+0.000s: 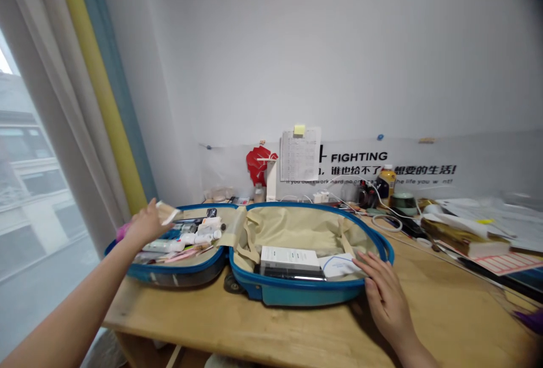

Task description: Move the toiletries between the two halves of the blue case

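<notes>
A blue suitcase (297, 291) lies open on a wooden desk (449, 323). My left hand (146, 225) reaches over the suitcase's left half and pinches a small pale packet (167, 212). That half holds several tubes and small toiletries (193, 238). My right hand (384, 291) rests flat with fingers spread on the right half's near rim, beside a white paper (339, 265). A white box (289, 258) on a dark flat item lies in the beige-lined right half.
Curtains (85, 102) and a window are at the left. Along the wall stand a yellow bottle (386, 182), a green jar (404, 203), cables and a poster. Books and papers (470, 238) pile at the right of the desk.
</notes>
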Available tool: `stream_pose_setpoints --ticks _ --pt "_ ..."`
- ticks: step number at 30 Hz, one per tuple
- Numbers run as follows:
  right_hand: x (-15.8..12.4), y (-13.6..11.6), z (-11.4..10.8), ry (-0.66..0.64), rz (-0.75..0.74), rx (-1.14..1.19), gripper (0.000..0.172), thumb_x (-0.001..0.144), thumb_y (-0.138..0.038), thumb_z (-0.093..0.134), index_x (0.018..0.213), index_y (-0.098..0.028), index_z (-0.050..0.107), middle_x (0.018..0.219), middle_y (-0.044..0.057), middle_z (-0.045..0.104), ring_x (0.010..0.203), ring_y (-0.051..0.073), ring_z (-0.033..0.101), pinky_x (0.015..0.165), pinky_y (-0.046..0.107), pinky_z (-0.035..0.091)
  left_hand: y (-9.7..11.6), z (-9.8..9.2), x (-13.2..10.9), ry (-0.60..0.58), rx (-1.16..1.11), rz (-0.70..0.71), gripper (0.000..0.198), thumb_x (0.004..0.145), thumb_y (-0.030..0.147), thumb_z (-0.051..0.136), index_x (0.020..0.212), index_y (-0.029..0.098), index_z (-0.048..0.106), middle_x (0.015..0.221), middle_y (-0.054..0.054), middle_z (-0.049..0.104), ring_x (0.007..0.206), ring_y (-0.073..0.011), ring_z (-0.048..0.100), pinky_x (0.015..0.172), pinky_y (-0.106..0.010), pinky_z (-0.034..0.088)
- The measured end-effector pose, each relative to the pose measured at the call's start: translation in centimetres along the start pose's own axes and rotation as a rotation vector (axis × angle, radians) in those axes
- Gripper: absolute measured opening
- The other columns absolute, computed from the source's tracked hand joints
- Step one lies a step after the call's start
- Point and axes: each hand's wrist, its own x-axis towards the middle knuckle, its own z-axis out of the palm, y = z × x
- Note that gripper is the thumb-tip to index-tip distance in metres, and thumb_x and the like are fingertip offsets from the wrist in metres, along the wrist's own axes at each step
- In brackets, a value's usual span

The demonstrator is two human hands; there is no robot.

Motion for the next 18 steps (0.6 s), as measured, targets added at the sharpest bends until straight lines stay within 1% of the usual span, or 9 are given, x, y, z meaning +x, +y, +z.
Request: stream_pose_setpoints --ticks 2,4,5,6,8,11,14,16,18 --pt "0.0 0.0 0.0 0.001 0.002 0.002 0.035 0.093 -0.031 0.035 0.112 -0.025 0.063 0.119 0.007 0.066 0.116 0.024 0.058 0.101 0.049 0.041 4.1 -1.5 -0.9 -0.013 -0.116 0.176 0.083 0.076 0.043 0.06 0.14 0.005 0.025 0.138 -0.02 0.049 0.126 -0.0343 0.046 0.103 -0.038 0.035" --pt "0.1 0.0 -0.1 0.012 -0.017 0.003 0.034 0.092 -0.03 0.036 0.112 -0.025 0.063 0.119 0.007 0.066 0.116 0.024 0.058 0.1 0.049 0.042 9.2 -2.4 -2.5 -0.08 -0.245 0.38 0.084 0.074 0.05 0.063 0.141 0.014 0.028 0.141 -0.012 0.047 0.126 -0.0282 0.047 0.103 -0.033 0.036" --pt "0.1 0.0 -0.1 0.012 -0.025 0.001 0.033 0.092 -0.029 0.037 0.113 -0.025 0.062 0.119 0.007 0.066 0.116 0.024 0.058 0.099 0.049 0.042 12.0 -2.6 -3.6 -0.142 -0.34 0.513 0.087 0.073 0.05 0.064 0.143 0.014 0.026 0.142 -0.013 0.046 0.126 -0.0282 0.047 0.103 -0.034 0.037" --pt "0.2 -0.1 -0.2 0.011 -0.031 0.0 0.033 0.092 -0.028 0.037 0.114 -0.025 0.061 0.119 0.007 0.066 0.116 0.024 0.058 0.099 0.049 0.043 14.7 -2.5 -4.8 -0.214 -0.422 0.635 0.088 0.072 0.05 0.066 0.143 0.015 0.027 0.142 -0.013 0.046 0.125 -0.0286 0.048 0.102 -0.036 0.038" --pt "0.4 -0.3 -0.4 0.009 -0.038 -0.003 0.033 0.092 -0.028 0.037 0.116 -0.025 0.059 0.119 0.007 0.065 0.116 0.024 0.058 0.099 0.048 0.043 20.0 -1.9 -7.2 -0.335 -0.5 0.8 0.087 0.068 0.05 0.07 0.14 0.019 0.034 0.136 -0.01 0.052 0.119 -0.0251 0.054 0.099 -0.032 0.042" --pt "0.6 -0.6 -0.6 0.021 -0.04 0.001 0.035 0.093 -0.027 0.037 0.123 -0.024 0.055 0.12 0.007 0.065 0.116 0.023 0.058 0.099 0.045 0.043 26.6 -0.1 -10.4 -0.488 -0.563 0.979 0.087 0.067 0.051 0.073 0.138 0.017 0.037 0.133 -0.011 0.055 0.116 -0.0235 0.056 0.096 -0.03 0.044" --pt "0.6 -0.9 -0.6 0.028 -0.023 0.008 0.038 0.093 -0.027 0.036 0.129 -0.023 0.05 0.122 0.008 0.064 0.118 0.023 0.056 0.099 0.044 0.042 31.1 1.9 -12.5 -0.592 -0.56 1.089 0.085 0.064 0.048 0.077 0.134 0.015 0.042 0.132 -0.012 0.055 0.12 -0.0251 0.053 0.1 -0.033 0.043" --pt "0.6 -1.0 -0.6 0.027 -0.015 0.011 0.039 0.093 -0.027 0.037 0.131 -0.023 0.048 0.123 0.008 0.063 0.119 0.023 0.056 0.1 0.044 0.042 33.0 3.2 -13.4 -0.64 -0.538 1.132 0.088 0.061 0.048 0.079 0.133 0.014 0.042 0.133 -0.014 0.052 0.123 -0.0273 0.05 0.101 -0.036 0.042" --pt "0.5 -0.9 -0.6 0.027 -0.013 0.01 0.039 0.093 -0.028 0.037 0.13 -0.023 0.048 0.122 0.008 0.063 0.118 0.023 0.056 0.1 0.044 0.042 34.0 4.3 -14.0 -0.68 -0.509 1.165 0.091 0.059 0.05 0.079 0.133 0.012 0.042 0.134 -0.017 0.05 0.125 -0.0298 0.048 0.103 -0.038 0.04"
